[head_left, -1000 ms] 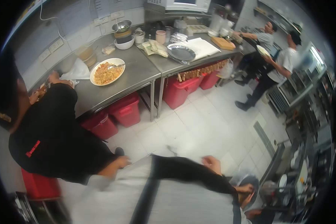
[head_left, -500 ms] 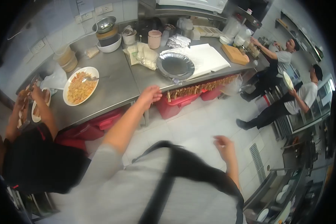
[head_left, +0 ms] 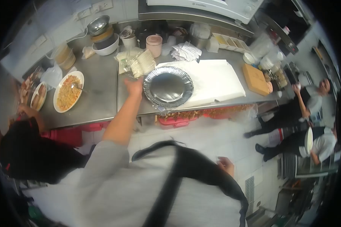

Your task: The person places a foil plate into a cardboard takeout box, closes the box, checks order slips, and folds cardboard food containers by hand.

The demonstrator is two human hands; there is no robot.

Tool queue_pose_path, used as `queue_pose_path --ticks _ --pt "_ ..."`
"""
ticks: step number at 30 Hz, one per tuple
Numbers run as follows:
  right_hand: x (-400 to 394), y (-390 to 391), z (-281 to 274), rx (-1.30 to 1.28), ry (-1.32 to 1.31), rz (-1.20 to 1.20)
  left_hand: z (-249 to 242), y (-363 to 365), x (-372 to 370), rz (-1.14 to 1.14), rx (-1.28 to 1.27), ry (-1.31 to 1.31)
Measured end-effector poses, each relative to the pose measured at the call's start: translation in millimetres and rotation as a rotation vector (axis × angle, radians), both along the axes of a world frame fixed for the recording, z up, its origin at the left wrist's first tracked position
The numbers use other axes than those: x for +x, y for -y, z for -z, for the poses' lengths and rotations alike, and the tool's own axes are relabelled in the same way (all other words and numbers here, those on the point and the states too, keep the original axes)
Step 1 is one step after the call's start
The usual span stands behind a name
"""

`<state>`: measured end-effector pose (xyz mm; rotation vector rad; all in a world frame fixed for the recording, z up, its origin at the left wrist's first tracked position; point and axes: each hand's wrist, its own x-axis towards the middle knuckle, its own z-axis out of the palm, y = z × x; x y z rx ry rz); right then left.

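My left hand (head_left: 134, 87) is stretched out over the steel counter (head_left: 98, 102), fingers extended and partly blurred. Its fingertips are right at the lower edge of a clear plastic packet of pale, stacked, ridged pieces (head_left: 141, 62). Just to the right of this hand lies a round foil tray (head_left: 166, 87) with a fluted rim, overlapping a large white board or sheet (head_left: 219, 81). Low on the right, my right hand (head_left: 226, 165) hangs away from the counter in front of my apron, its fingers loosely bent with nothing visible in them.
An oval dish of chopped food (head_left: 69, 92) stands on the left, beside a co-worker in black (head_left: 38, 151). Behind are a pink canister (head_left: 154, 45), stacked bowls (head_left: 105, 45) and white papers (head_left: 186, 51). A wooden box (head_left: 255, 79) sits right. Two people stand farther right.
My left hand has moved from in front of the counter's edge to over it, reaching the plastic packet. My right hand has dropped lower. The view has shifted with my head.
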<state>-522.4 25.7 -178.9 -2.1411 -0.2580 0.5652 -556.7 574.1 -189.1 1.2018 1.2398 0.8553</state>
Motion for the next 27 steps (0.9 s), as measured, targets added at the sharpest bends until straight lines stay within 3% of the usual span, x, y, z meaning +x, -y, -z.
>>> queue_pose_path --ticks 2,5,9,10,12,14,16,18,20,23,25,27 --pt "44 -25 0 0.025 0.082 -0.126 4 20 -15 0.274 0.161 -0.408" --pt "97 -72 -12 0.133 0.12 -0.352 -20 58 -10 0.24 0.258 -0.534" --pt "161 -138 -17 0.232 0.241 -0.684 5 36 -10 0.067 0.215 -0.477" --pt "168 -158 -28 0.256 0.25 -0.713 19 25 -15 -0.007 0.215 -0.429" --pt "180 -188 -36 0.31 0.139 -0.713 -10 34 -37 -0.101 0.318 -0.457" --pt "190 -208 -34 0.317 0.011 -0.708 26 -2 -78 -0.149 0.358 -0.332" --pt "196 -227 -31 0.301 -0.043 -0.709 39 -36 -128 -0.171 0.424 -0.548" --pt "191 -241 -43 0.241 0.006 -0.747 -49 -16 -148 -0.004 0.131 -0.524" --pt "194 -252 -38 0.153 0.051 -0.792 -6 -52 -174 -0.165 0.381 -0.68" --pt "193 -263 -31 0.104 0.618 -0.981 17 -80 -179 -0.161 0.361 -0.749" --pt "195 -263 -26 0.159 0.569 -1.009 31 -92 -170 -0.146 0.404 -0.816" --pt "205 -256 -28 0.135 0.56 -1.016 6 -78 -154 -0.127 0.377 -0.796"
